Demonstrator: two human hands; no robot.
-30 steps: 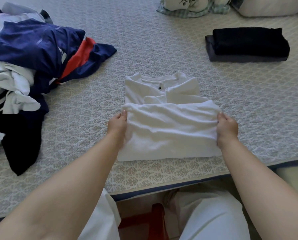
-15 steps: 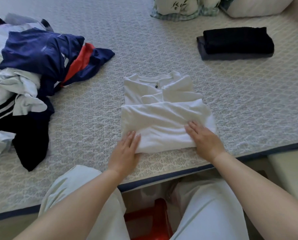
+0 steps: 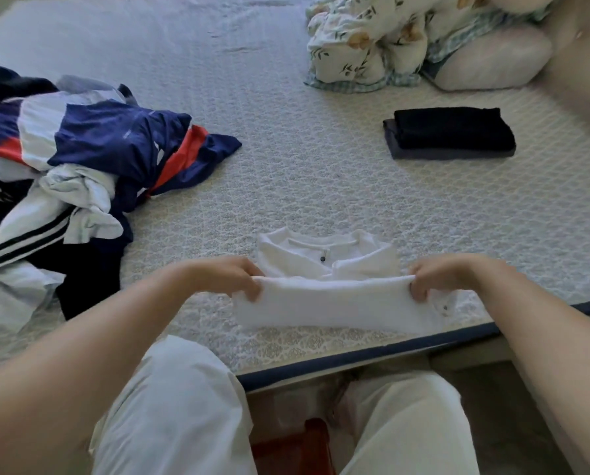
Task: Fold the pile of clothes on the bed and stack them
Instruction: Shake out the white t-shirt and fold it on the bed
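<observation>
Both hands have left the flat fabric and now lift the white shirt [image 3: 334, 299] by its folded edge: left hand [image 3: 230, 274] and right hand [image 3: 439, 272] pinch either end. I see its long axis running left-right, collar away, near the bed [image 3: 321, 173] edge. One unfolded pile [image 3: 74, 180] lies left; two dark folded garments [image 3: 451, 133] are stacked far right.

bed [image 3: 321, 186] centre open | clothes pile [image 3: 81, 173] left | folded stack [image 3: 451, 133] right
</observation>
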